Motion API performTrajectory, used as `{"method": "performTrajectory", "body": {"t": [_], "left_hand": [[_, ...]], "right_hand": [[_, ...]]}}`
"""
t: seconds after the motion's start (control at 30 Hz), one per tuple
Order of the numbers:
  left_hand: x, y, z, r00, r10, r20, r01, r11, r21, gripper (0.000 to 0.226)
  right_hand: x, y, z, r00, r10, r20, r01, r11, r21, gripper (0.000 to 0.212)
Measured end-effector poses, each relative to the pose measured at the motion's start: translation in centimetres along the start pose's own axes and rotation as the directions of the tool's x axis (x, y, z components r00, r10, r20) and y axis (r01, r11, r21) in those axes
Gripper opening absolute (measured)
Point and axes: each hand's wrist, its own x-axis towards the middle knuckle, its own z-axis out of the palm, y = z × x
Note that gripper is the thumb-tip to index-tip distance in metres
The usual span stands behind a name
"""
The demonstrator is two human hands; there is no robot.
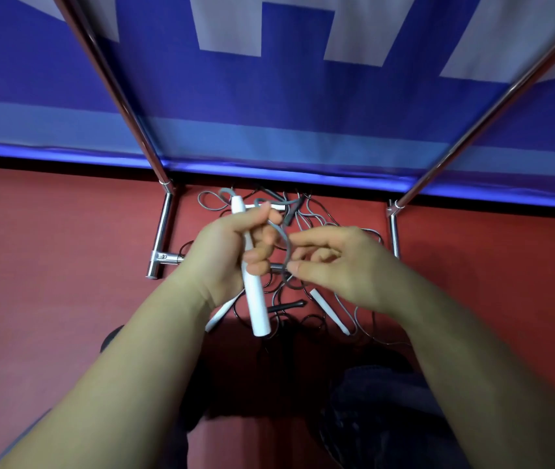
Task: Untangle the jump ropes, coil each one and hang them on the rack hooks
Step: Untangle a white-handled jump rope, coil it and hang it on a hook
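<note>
My left hand (pixel 225 255) grips a long white jump-rope handle (pixel 256 299), held nearly upright above the floor. A grey rope (pixel 286 243) loops from the handle's top round to my right hand (pixel 340 265), which pinches it between thumb and fingers. Below both hands a tangle of grey and black ropes (pixel 306 211) lies on the red floor. Two more white handles (pixel 328 309) (pixel 220 313) and a black handle (pixel 286 306) lie in the tangle.
A chrome rack frame stands over the pile, with its left post (pixel 162 231), right post (pixel 394 231) and two slanting tubes (pixel 113 86) rising upward. A blue and white banner (pixel 269 96) hangs behind. My dark shoes and trousers (pixel 364 401) are at the bottom.
</note>
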Motion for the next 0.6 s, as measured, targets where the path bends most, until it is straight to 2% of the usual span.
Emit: {"method": "performTrajectory", "body": {"t": [0.07, 0.1, 0.23, 0.3, 0.37, 0.4, 0.5, 0.53, 0.6], "left_hand": [[-0.1, 0.4, -0.3, 0.998, -0.017, 0.058, 0.023, 0.995, -0.095, 0.019], [-0.3, 0.6, -0.4, 0.993, -0.030, 0.111, 0.043, 0.992, -0.118, 0.019], [-0.2, 0.5, -0.9, 0.919, -0.093, 0.383, 0.170, 0.970, -0.173, 0.012], [-0.3, 0.5, -1.1, 0.883, -0.118, 0.454, 0.226, 0.955, -0.192, 0.011], [-0.6, 0.6, -0.9, 0.904, -0.132, 0.407, 0.231, 0.951, -0.206, 0.010], [-0.6, 0.8, -0.7, 0.935, -0.127, 0.331, 0.207, 0.954, -0.217, 0.012], [-0.3, 1.0, -0.4, 0.997, -0.040, 0.058, 0.053, 0.969, -0.242, 0.018], [-0.1, 1.0, -0.5, 1.000, -0.014, 0.005, 0.015, 0.983, -0.185, 0.019], [-0.1, 0.5, -0.4, 0.998, 0.019, -0.067, -0.012, 0.995, 0.101, 0.023]], "right_hand": [[0.0, 0.5, 0.4, 1.000, -0.017, 0.011, 0.019, 0.986, -0.164, 0.012], [0.0, 0.6, 0.6, 1.000, -0.013, 0.022, 0.017, 0.983, -0.184, 0.011], [0.1, 0.5, 0.8, 0.999, -0.044, -0.027, 0.043, 0.998, -0.035, 0.023], [0.1, 0.3, 0.8, 0.999, -0.028, 0.021, 0.028, 0.999, -0.027, 0.022], [0.1, 0.4, 1.2, 0.996, 0.009, 0.090, -0.003, 0.998, -0.068, 0.009], [0.1, 0.5, 1.4, 0.995, 0.018, 0.095, -0.008, 0.995, -0.104, 0.002], [0.4, 0.5, 1.2, 0.999, 0.042, 0.020, -0.038, 0.982, -0.187, 0.017], [0.5, 0.3, 1.0, 0.998, 0.061, -0.012, -0.062, 0.990, -0.128, 0.019], [0.6, -0.4, 0.6, 0.989, 0.138, -0.050, -0.128, 0.978, 0.162, 0.016]]}}
